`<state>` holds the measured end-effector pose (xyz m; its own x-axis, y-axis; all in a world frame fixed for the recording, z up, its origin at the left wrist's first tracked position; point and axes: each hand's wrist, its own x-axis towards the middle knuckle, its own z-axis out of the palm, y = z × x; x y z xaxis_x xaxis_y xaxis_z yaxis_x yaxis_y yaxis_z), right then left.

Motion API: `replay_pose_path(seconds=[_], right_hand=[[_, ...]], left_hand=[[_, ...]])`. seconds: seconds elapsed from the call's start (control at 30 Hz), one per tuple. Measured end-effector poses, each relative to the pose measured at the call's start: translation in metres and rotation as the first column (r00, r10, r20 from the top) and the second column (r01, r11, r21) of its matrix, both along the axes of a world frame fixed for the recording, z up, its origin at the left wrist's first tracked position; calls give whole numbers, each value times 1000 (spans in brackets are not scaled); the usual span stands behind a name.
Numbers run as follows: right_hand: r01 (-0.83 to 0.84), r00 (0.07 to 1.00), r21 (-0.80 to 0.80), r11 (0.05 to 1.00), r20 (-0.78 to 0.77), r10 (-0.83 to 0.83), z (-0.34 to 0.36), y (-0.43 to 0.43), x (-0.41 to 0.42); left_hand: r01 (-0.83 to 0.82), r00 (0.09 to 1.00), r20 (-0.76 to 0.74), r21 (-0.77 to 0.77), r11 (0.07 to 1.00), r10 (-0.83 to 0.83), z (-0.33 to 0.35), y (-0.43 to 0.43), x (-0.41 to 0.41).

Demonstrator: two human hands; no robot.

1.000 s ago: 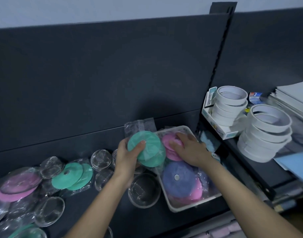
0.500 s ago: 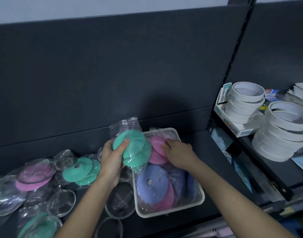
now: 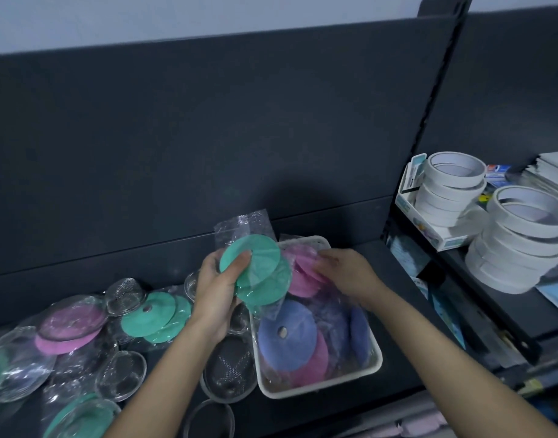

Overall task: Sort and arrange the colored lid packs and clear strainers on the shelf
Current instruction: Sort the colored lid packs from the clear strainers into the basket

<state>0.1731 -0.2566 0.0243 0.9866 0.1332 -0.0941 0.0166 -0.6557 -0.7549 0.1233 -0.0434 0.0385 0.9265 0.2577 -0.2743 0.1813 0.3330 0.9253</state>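
Note:
My left hand (image 3: 216,287) grips a clear bag of green lids (image 3: 261,273), held upright just left of a white tray (image 3: 374,363). The tray holds a pink lid pack (image 3: 303,279) at its back and a blue lid pack (image 3: 287,338) in front, with more pink and blue ones beneath. My right hand (image 3: 347,273) lies on the pink lid pack, fingers curled on its plastic wrap. On the dark shelf to the left lie another green lid pack (image 3: 154,317), a pink one (image 3: 67,328) and several clear mesh strainers (image 3: 124,290).
A large mesh strainer (image 3: 228,371) sits against the tray's left side, under my left forearm. To the right, on a separate shelf section, stand stacks of white tape rolls (image 3: 521,241) and a box holding more rolls (image 3: 448,188). The shelf's dark back panel (image 3: 208,137) rises behind.
The view has shifted a little. My left hand has kept the green lid pack raised, and my right hand has stayed on the pink pack at the tray's back, its fingers now pinching the wrap.

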Motion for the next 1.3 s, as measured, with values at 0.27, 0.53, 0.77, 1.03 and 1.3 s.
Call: replay_pose_path(seconds=[0.27,0.53,0.77,1.03,1.3], right_hand=[[209,977,354,912,-32,-211,22,-19,-8],[158,987,210,965,-10,-160,2,-18,-20],[-186,947,104,977,283,150,9,1,-45],[-162,960,26,986,238,151,-5,5,-9],[-38,990,-397,917,110,89,-20,10,20]], left_hand=[[177,983,41,92,980,-181,15,-40,6],[149,935,-28,935,322,-353,11,-71,14],[246,936,-52,805,540,-349,8,-76,26],[240,965,-23,474,847,-260,21,-61,36],[308,898,-88,827,471,-432,-18,-46,35]])
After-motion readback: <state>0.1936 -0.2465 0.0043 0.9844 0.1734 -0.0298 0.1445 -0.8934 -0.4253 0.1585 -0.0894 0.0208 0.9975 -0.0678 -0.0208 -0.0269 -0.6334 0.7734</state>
